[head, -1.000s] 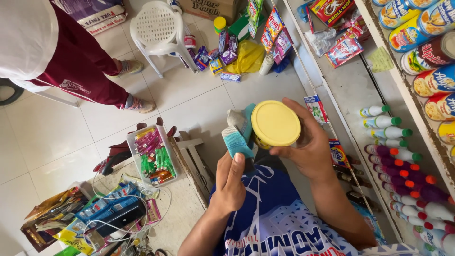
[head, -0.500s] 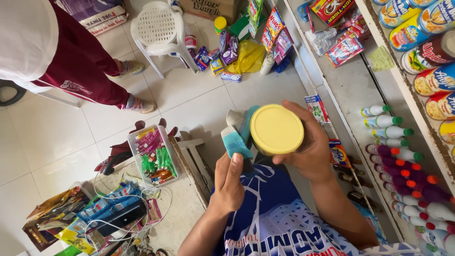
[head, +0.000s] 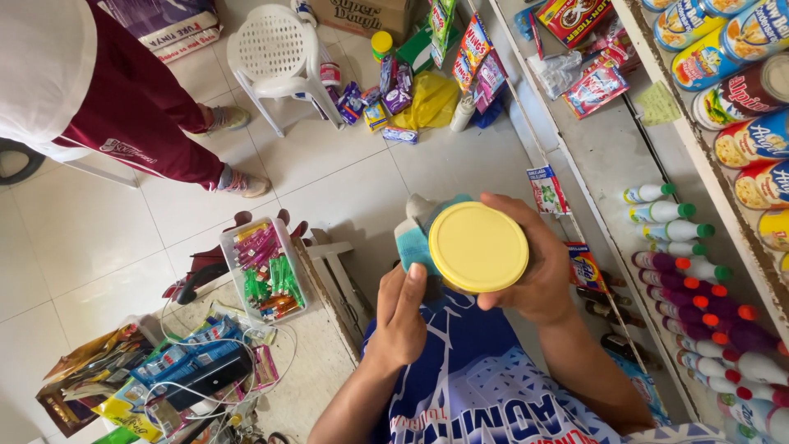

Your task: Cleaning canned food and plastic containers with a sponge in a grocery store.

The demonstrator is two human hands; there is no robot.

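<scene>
The person's left hand (head: pixel 401 316) presses a blue cloth (head: pixel 413 243) against the side of a can. The fingers are closed on the cloth. The right hand (head: pixel 534 267) wraps tight around the can with the round yellow lid (head: pixel 478 247), held up in front of the person's chest. Below on the left, a clear box of bright packets (head: pixel 265 268) sits at the edge of a low counter (head: pixel 316 370). Farther off, a white plastic chair (head: pixel 278 51) stands on the tiled floor (head: pixel 90 238). Another person's dark red trouser leg (head: pixel 140 115) is near it.

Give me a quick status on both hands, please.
Right hand grips yellow-lidded can. Left hand presses blue sponge against it. Nothing in the way.
</scene>
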